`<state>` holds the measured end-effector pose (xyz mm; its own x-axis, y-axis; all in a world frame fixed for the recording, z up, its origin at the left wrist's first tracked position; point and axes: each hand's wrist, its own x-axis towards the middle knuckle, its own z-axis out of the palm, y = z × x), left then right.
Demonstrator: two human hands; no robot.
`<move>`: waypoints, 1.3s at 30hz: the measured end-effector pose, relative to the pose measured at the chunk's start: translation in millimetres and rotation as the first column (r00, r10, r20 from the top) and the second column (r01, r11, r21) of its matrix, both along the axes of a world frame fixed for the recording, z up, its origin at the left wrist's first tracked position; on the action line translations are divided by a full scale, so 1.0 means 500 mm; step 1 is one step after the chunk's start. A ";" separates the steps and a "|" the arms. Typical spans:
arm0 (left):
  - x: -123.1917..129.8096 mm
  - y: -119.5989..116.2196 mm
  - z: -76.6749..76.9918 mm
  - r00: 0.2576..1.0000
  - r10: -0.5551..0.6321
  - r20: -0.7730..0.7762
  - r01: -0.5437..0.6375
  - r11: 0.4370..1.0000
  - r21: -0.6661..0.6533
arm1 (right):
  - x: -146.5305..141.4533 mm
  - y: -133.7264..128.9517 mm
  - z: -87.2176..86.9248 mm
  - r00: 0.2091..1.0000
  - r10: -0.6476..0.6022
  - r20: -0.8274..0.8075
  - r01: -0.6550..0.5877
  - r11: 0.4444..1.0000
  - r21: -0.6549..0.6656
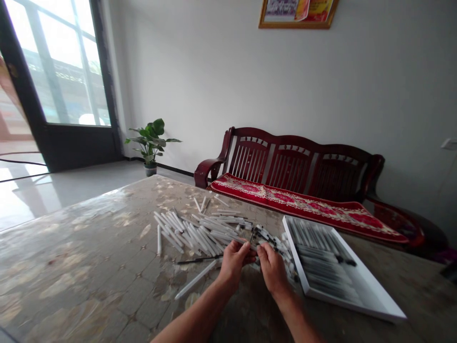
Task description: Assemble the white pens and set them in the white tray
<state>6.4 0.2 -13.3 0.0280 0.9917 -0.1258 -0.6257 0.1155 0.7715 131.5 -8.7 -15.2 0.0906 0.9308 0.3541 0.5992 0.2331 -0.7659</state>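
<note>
Person holds a thin white tube (245, 243) in both hands over a table.
Left hand (233, 262) and right hand (273, 267) are close together, almost touching, fingers pinched on the tube. Loose pile of white tubes (200, 233) lies just ahead on the marble-print table cover (89, 267). Black pen refill (198, 260) and a single white tube (195, 280) lie just left of the hands. White tray (294, 262) holding rows of black-tipped tubes (321, 262) sits to the right, near a dark red wooden bench (303, 164).
</note>
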 end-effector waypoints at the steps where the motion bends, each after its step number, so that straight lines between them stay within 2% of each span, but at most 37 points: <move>1: 0.000 -0.001 0.000 1.000 -0.009 -0.015 0.009 1.000 0.005 | -0.002 0.000 -0.001 1.000 0.005 -0.003 -0.005 1.000 0.000; 4: 0.000 0.000 0.001 0.997 0.011 -0.081 -0.008 1.000 0.030 | -0.004 0.000 0.006 0.999 0.021 -0.025 -0.022 0.999 -0.044; 5: -0.001 0.001 0.001 0.994 0.035 -0.104 -0.031 0.999 0.039 | -0.003 -0.001 0.012 1.000 0.022 0.008 -0.021 0.998 -0.060; 7: -0.006 0.004 0.002 0.985 0.088 -0.147 -0.080 0.995 0.061 | 0.001 -0.003 0.029 0.984 0.017 0.176 -0.002 0.996 -0.088; 11: -0.019 0.011 0.004 0.956 0.190 -0.223 -0.153 0.973 0.172 | 0.010 -0.014 0.067 0.826 0.083 0.557 0.014 0.986 -0.167; 14: -0.025 0.014 0.002 0.915 0.268 -0.302 -0.187 0.944 0.273 | 0.012 -0.022 0.076 0.728 0.154 0.668 0.014 0.971 -0.239; 16: -0.029 0.016 0.000 0.879 0.277 -0.387 -0.166 0.941 0.294 | 0.009 -0.025 0.073 0.680 0.171 0.713 0.030 0.965 -0.260; 18: -0.035 0.018 -0.003 0.813 0.285 -0.509 -0.139 0.942 0.305 | 0.005 -0.027 0.069 0.644 0.178 0.744 0.042 0.963 -0.267; 20: -0.041 0.018 -0.004 0.695 0.323 -0.643 -0.119 0.933 0.340 | 0.003 -0.025 0.069 0.641 0.165 0.749 0.052 0.965 -0.257; 23: -0.048 0.013 -0.002 0.516 0.341 -0.786 -0.055 0.928 0.367 | 0.007 -0.019 0.079 0.695 0.103 0.712 0.087 0.970 -0.225; 26: -0.050 0.008 0.000 0.428 0.288 -0.857 0.015 0.945 0.326 | 0.016 -0.012 0.089 0.747 0.067 0.662 0.119 0.965 -0.233; 28: -0.051 0.007 -0.001 0.408 0.261 -0.875 0.032 0.953 0.300 | 0.021 -0.009 0.089 0.764 0.087 0.640 0.107 0.960 -0.259; 32: -0.054 0.013 -0.006 0.429 0.253 -0.867 -0.003 0.960 0.279 | 0.029 -0.004 0.075 0.770 0.103 0.630 0.092 0.959 -0.269; 36: -0.059 0.018 -0.010 0.435 0.290 -0.852 -0.060 0.954 0.294 | 0.038 -0.004 0.073 0.731 0.047 0.680 0.129 0.970 -0.205; 39: -0.060 0.017 -0.009 0.421 0.323 -0.848 -0.056 0.942 0.331 | 0.040 -0.008 0.085 0.710 0.057 0.702 0.068 0.986 -0.149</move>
<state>-23.6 8.8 -17.8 -0.1577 0.9548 0.2522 0.4284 -0.1640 0.8886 151.6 -12.8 27.5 -0.1200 0.9779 0.1712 0.9782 0.1460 -0.1480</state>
